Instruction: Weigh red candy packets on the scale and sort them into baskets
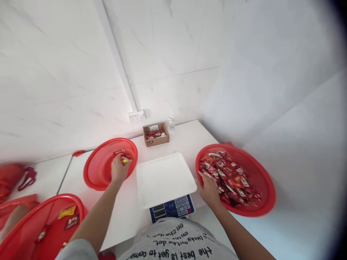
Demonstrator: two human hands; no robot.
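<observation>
My left hand point(118, 169) reaches into a red plastic basket point(94, 166), its fingers closed around a few small wrapped packets point(124, 160), one with a yellow patch. My right hand point(208, 189) grips the near-left rim of a second red basket point(267, 187), fingers over the edge and thumb outside. That basket is tilted and holds many red snack packets point(230, 177). Between both hands lies the white tray point(165, 178) of a weighing scale. Its blue keypad panel point(172, 208) faces my body.
A small cardboard box point(158, 140) with red packets stands at the back by a clear plastic bottle point(171, 123). Another red basket point(72, 198) with a few packets is at lower left, beside another person's arm point(13, 220). A socket strip point(136, 115) is on the wall.
</observation>
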